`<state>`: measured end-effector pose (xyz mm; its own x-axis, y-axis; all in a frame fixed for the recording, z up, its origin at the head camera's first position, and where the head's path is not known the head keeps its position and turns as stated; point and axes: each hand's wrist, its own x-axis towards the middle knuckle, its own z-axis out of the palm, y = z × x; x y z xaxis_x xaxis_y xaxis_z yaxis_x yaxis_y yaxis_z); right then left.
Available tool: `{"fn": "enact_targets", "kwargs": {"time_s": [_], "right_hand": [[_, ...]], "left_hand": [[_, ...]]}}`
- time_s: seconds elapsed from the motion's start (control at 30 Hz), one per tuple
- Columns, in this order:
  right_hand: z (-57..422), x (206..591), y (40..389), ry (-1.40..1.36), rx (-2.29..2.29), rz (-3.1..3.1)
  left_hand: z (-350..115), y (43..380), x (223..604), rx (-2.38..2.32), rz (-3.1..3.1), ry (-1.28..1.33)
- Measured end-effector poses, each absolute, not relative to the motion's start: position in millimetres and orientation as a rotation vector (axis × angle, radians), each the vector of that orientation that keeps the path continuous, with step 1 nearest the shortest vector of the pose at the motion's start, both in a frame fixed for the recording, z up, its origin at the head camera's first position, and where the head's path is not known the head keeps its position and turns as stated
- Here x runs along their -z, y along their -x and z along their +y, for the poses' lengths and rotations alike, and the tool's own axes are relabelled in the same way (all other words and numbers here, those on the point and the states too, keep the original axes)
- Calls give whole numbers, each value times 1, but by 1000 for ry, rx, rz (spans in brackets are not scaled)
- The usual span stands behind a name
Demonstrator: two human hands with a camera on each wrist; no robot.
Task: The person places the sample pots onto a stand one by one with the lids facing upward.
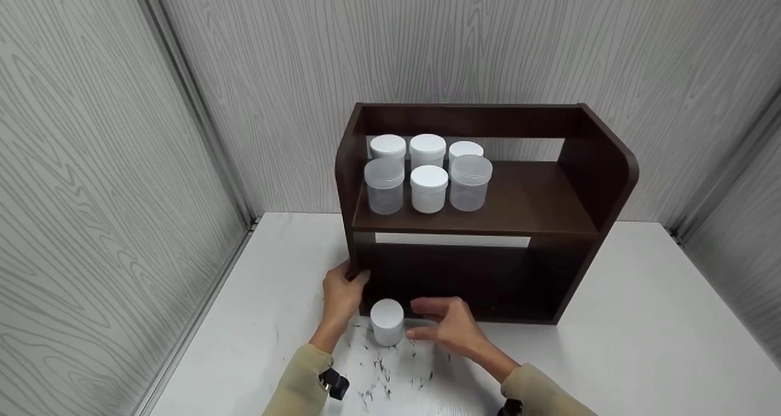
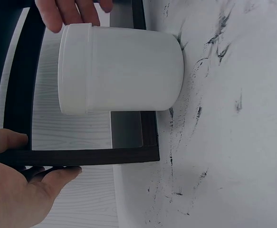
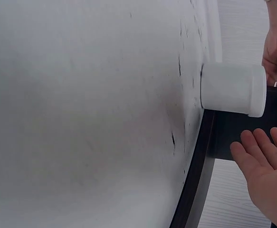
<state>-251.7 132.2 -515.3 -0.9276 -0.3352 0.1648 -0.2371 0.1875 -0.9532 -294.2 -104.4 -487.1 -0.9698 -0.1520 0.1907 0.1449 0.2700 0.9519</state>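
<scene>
A white lidded plastic jar [image 1: 387, 323] stands upright on the table in front of the dark brown shelf [image 1: 476, 225], near its lower left corner. My left hand [image 1: 343, 294] grips the edge of the shelf's left side panel, thumb on one side and fingers on the other, as the left wrist view also shows. To the right of the jar is my right hand [image 1: 448, 326], its fingers extended and apart from the jar. In the right wrist view the fingers [image 3: 259, 149] are straight with nothing between them.
On the shelf's upper board stand several jars in two rows at the left: white ones [image 1: 429, 189] and translucent ones [image 1: 470, 183]. Dark scuff marks [image 1: 381, 367] streak the white table [image 1: 262, 318]. Grey wood-patterned panels [image 1: 274, 68] rise behind and at the sides.
</scene>
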Motion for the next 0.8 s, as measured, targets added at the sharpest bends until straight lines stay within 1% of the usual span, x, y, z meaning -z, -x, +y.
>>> {"fn": "enact_targets", "kwargs": {"time_s": [0.4, 0.8], "right_hand": [[109, 526, 269, 583, 1833, 2340], [98, 530, 275, 588, 1798, 2362]], "left_hand": [[-104, 294, 487, 1754, -2265, 9], [-104, 294, 488, 1774, -2277, -1]]}}
